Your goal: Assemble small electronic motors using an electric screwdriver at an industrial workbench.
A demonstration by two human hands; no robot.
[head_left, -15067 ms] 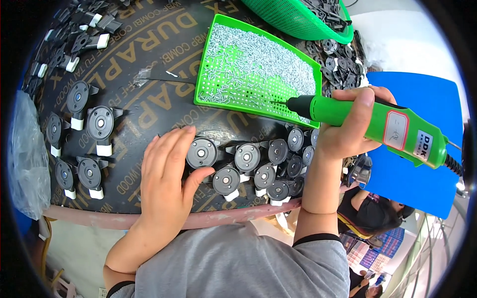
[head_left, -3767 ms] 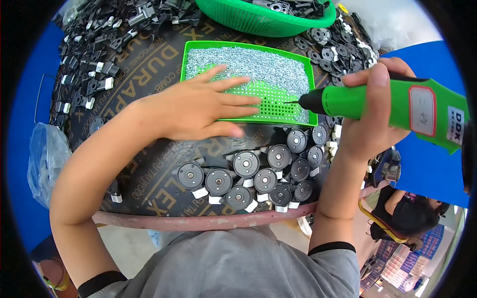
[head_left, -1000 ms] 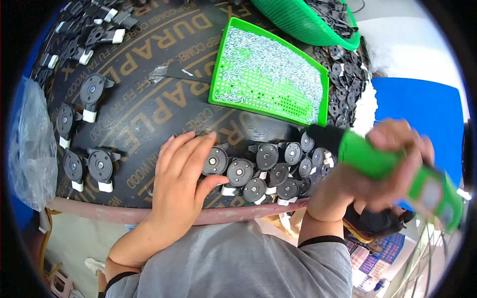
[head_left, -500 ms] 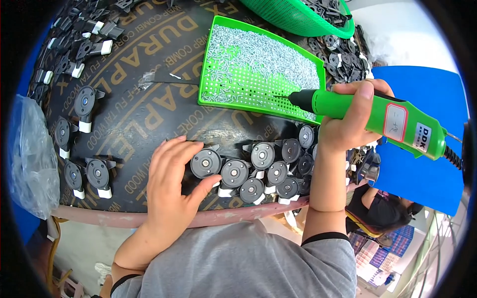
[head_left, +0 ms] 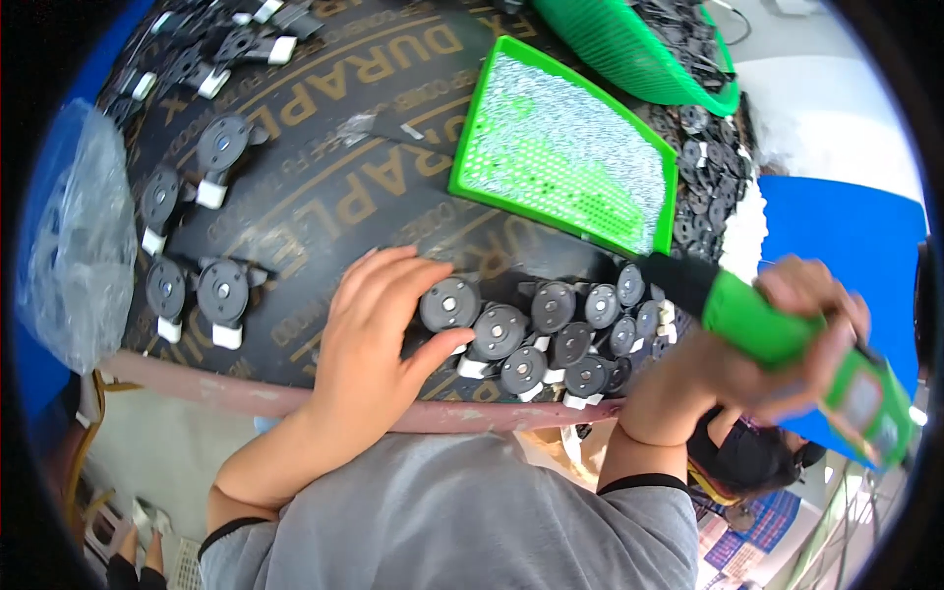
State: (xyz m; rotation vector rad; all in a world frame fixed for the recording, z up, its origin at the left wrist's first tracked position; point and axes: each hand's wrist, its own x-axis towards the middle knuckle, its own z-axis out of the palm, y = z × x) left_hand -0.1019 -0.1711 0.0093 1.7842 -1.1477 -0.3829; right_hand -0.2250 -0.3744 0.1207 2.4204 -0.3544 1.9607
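Observation:
My left hand (head_left: pixel 379 329) curves around a round black plastic part (head_left: pixel 449 303) with a white tab. Its fingertips lie at the far edge and the thumb at the near edge. In my right hand (head_left: pixel 787 344), smeared by motion, is a green electric screwdriver (head_left: pixel 752 320). Its black nose (head_left: pixel 678 280) points left, by the near right corner of a green perforated tray (head_left: pixel 536 218). Small silver screws (head_left: pixel 580 118) cover much of the tray. Several similar round parts (head_left: pixel 500 330) cluster just right of my left hand, along the table's near edge.
More round parts (head_left: pixel 224 291) stand apart on the left, beside a clear plastic bag (head_left: pixel 79 246). Black parts are heaped at the far left (head_left: pixel 206 69) and far right (head_left: pixel 698 187). A green basket (head_left: pixel 629 59) stands behind the tray. Another person (head_left: pixel 747 452) sits beyond the right side.
The view has shifted, so the table things sit farther right. My right hand has brought the screwdriver nearer and rightward, its nose leaving the tray's middle. My left hand stays around the same part.

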